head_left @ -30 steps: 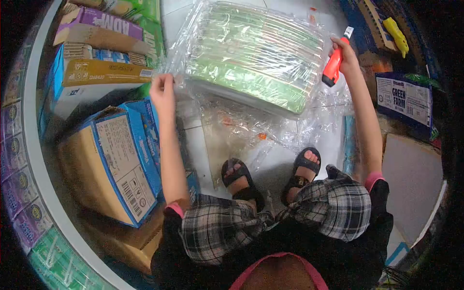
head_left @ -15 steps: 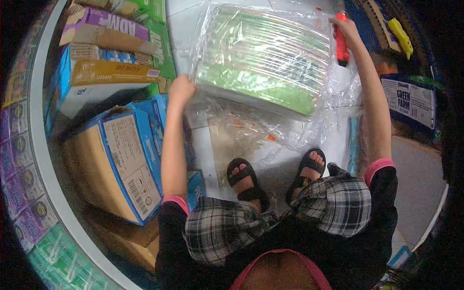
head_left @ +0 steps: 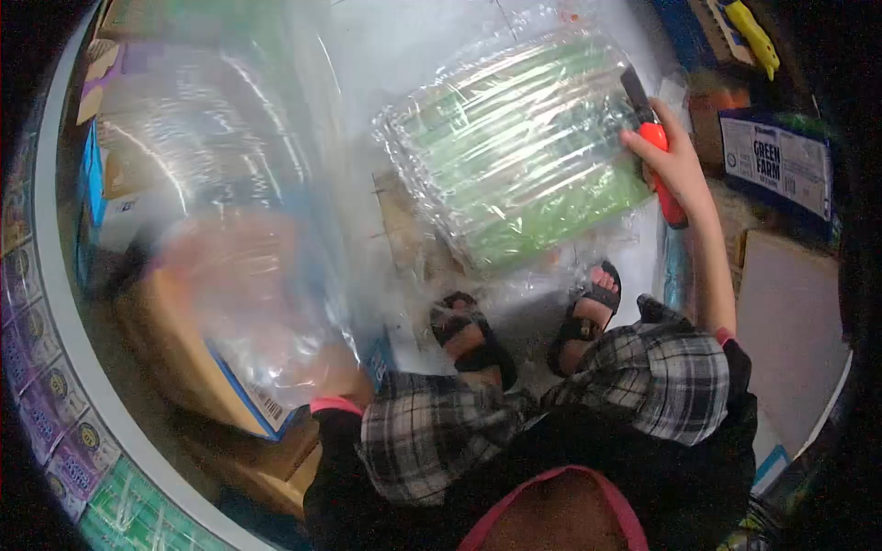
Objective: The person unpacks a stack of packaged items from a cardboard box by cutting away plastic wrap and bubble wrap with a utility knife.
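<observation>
A green pack (head_left: 542, 156) in clear wrap lies tilted on the floor in front of my feet. My right hand (head_left: 675, 156) is wrapped round a red tool with a dark end (head_left: 675, 197), at the pack's right edge. On the left, a large clear plastic sheet (head_left: 257, 165) is smeared by motion and spreads over the boxes. My left hand (head_left: 230, 266) is blurred behind or within that plastic, and its fingers cannot be made out.
Stacked boxes (head_left: 234, 390) stand along the left beside a curved shelf edge (head_left: 110, 404). At the right are a GREEN FARM box (head_left: 776, 165), a yellow object (head_left: 753, 39) and a grey-brown panel (head_left: 790, 321). My sandalled feet (head_left: 473, 340) are below the pack.
My left hand has swung left and toward me, with clear plastic now spread across that side. The pack has turned and shifted slightly. My right hand moved lower, and the red tool's dark end now points up.
</observation>
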Motion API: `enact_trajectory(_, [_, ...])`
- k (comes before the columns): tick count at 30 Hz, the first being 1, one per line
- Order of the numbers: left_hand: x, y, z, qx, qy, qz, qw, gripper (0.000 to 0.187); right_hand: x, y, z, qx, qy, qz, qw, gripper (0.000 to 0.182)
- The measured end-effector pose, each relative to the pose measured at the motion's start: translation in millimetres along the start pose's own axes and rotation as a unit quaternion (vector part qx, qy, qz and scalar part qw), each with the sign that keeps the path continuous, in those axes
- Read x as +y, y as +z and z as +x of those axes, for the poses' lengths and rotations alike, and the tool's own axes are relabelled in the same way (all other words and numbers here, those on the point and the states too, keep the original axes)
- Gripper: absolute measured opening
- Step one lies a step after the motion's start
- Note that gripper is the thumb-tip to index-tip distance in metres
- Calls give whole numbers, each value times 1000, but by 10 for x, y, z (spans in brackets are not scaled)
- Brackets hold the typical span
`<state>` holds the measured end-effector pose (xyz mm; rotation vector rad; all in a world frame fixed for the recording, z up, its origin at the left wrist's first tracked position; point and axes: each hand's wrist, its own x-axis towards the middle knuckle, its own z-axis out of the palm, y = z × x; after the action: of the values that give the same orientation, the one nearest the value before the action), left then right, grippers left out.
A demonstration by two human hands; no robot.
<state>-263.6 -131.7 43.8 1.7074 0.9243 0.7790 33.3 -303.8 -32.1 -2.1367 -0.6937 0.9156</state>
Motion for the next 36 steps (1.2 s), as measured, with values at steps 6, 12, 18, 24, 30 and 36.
enact_trajectory(6, [503,-464,121,301,436,-23,847,34,31,51,-97,12,-125,10,992,47])
enact_trajectory(12, [268,449,109,-142,-76,-181,970,22,-190,63,-231,-170,-141,341,914,53])
enact_trajectory(18, [-358,897,-127,-240,-149,-320,904,55,-324,345,-414,-223,-84,428,872,52])
enact_trajectory(24, [-676,770,-201,-332,-176,-451,809,62,-182,456,-465,-354,40,528,771,34])
enact_trajectory(30, [-629,507,-36,-37,-78,-262,961,25,-146,289,-356,-134,6,421,897,28])
enact_trajectory(36, [-513,520,-49,22,-6,-126,992,13,-156,212,-361,-97,-7,435,895,32])
